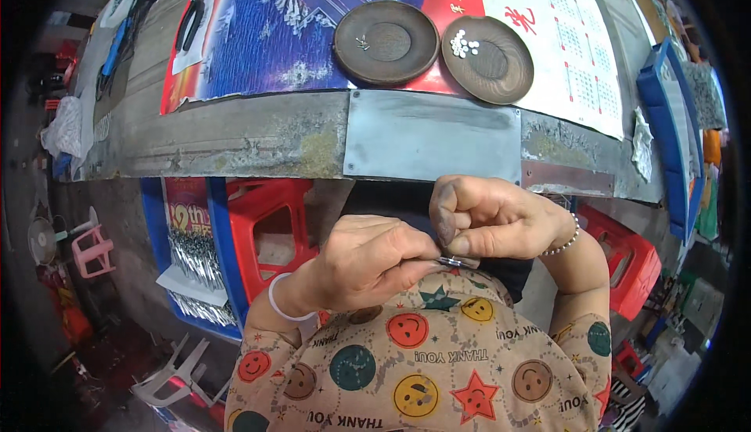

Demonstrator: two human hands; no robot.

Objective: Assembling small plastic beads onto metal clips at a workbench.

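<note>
My left hand (375,258) is closed, thumb and fingers pinching a small shiny metal piece (451,261) in front of my chest. Most of that piece is hidden by the fingers. Against it, my right hand (501,221) is closed too, its thumb and darkened fingertips pressed together at the piece's end. Whatever lies between those right fingertips is too small to make out. Beyond my hands, on the table, stand two round brown wooden dishes. The left dish (387,41) has a few tiny metal pins (361,43); the right dish (501,64) has several small white beads (461,44).
A grey metal plate (430,135) lies at the worn table edge (235,146). Under the dishes spreads a colourful poster (282,41). A blue bin (195,260) of thin metal parts stands below left, beside a red stool (270,229); another red stool (626,260) is at right.
</note>
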